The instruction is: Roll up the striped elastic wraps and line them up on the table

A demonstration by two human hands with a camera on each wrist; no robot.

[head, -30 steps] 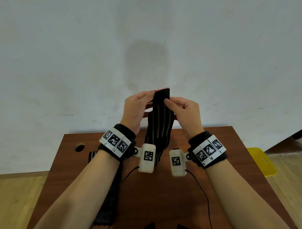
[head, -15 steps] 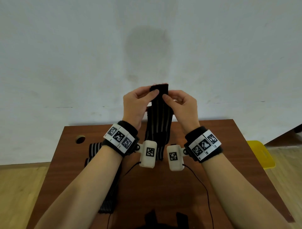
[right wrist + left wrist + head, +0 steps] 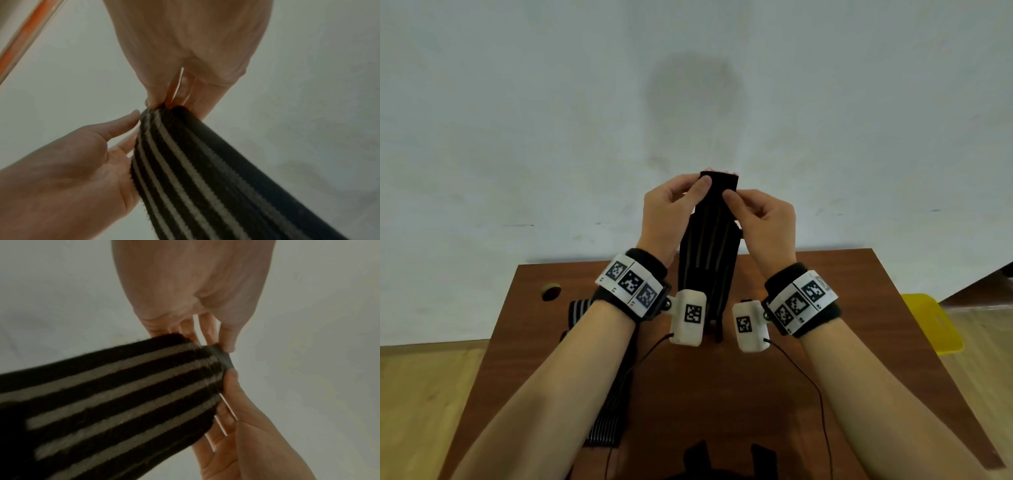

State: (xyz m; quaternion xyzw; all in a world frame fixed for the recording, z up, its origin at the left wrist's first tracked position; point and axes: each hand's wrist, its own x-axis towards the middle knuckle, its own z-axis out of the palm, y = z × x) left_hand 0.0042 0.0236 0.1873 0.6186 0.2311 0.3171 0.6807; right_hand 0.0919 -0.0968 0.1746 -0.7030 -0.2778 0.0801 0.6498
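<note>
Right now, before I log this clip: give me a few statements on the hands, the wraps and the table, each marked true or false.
1. Both the left hand and the right hand pinch the top end of the held wrap. True.
2. The held wrap is already a tight roll. False: it hangs down unrolled.
3. A second wrap lies flat on the table. True.
4. The table has no hole. False: a round hole sits near its far left corner.

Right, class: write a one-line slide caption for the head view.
Both hands, left hand and right hand, pinch the striped wrap's top end above the table.
</note>
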